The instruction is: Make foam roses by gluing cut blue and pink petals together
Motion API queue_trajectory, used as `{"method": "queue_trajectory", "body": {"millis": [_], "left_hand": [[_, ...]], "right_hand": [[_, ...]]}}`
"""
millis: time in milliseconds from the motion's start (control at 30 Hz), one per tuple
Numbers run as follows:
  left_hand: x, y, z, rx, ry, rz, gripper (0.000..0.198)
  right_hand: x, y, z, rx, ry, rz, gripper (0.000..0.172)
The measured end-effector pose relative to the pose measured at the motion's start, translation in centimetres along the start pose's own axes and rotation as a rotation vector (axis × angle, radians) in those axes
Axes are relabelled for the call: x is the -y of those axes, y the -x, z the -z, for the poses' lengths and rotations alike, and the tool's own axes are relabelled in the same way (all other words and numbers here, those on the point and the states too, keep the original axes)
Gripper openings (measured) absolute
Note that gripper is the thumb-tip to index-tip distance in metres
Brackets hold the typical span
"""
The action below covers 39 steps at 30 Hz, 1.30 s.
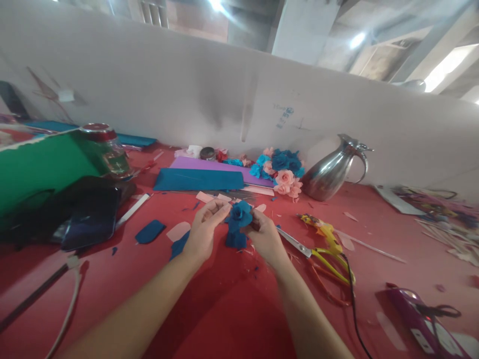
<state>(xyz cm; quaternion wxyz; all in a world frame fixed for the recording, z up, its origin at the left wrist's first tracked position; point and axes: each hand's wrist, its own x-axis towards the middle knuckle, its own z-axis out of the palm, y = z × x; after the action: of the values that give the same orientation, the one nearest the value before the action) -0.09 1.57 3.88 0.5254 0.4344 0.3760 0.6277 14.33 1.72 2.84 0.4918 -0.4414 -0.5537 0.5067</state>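
A blue paper flower [240,213] is held up between my two hands over the red table. My left hand [204,227] is closed, its thumb and fingertips pinching at the flower's left edge. From the other side, my right hand [266,239] grips the flower low on its right; its fingertips are partly hidden. Just below lies a piece of blue paper [235,240]. Cut blue petals [150,232] and a pink petal [178,231] rest left of my left hand. Scissors [322,259] with yellow and orange handles lie right of my right hand.
A yellow glue gun [325,230] with a black cord lies beyond the scissors. Behind are a blue paper sheet [198,179], finished paper flowers [286,177] and a metal jug [331,172]. A phone [92,219] and a glass jar [112,154] are left; a purple device [419,319] sits right.
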Motion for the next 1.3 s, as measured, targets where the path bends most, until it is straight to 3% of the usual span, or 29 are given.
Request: {"method": "queue_trajectory", "body": {"millis": [167, 467, 600, 833, 967, 1067, 1167, 1300], "left_hand": [[-0.18, 0.32, -0.26, 0.015, -0.037, -0.053, 0.016], [-0.1, 0.1, -0.25, -0.015, -0.091, -0.023, 0.011], [-0.02, 0.05, -0.25, 0.02, -0.118, 0.028, 0.014], [0.3, -0.48, 0.22, -0.012, 0.115, 0.196, 0.02], [0.29, -0.38, 0.28, -0.039, 0.059, 0.111, 0.022], [-0.03, -0.07, 0.02, 0.012, -0.014, 0.044, 0.021], [-0.15, 0.01, -0.13, 0.037, -0.041, 0.067, 0.02], [0.15, -0.27, 0.06, -0.069, -0.003, 0.094, 0.018]], "right_hand": [[-0.03, 0.12, -0.01, -0.003, 0.013, -0.017, 0.025], [0.36, 0.22, -0.16, 0.008, 0.003, -0.012, 0.024], [0.3, 0.19, -0.18, 0.012, -0.017, -0.022, 0.022], [0.52, 0.4, -0.11, 0.017, -0.162, -0.076, 0.023], [0.53, 0.38, -0.08, -0.005, -0.17, -0.076, 0.022], [0.55, 0.34, -0.15, 0.008, -0.158, -0.08, 0.024], [0.48, 0.36, -0.19, 0.023, -0.161, -0.088, 0.024], [0.14, 0.43, 0.05, 0.038, -0.234, -0.094, 0.023]]}}
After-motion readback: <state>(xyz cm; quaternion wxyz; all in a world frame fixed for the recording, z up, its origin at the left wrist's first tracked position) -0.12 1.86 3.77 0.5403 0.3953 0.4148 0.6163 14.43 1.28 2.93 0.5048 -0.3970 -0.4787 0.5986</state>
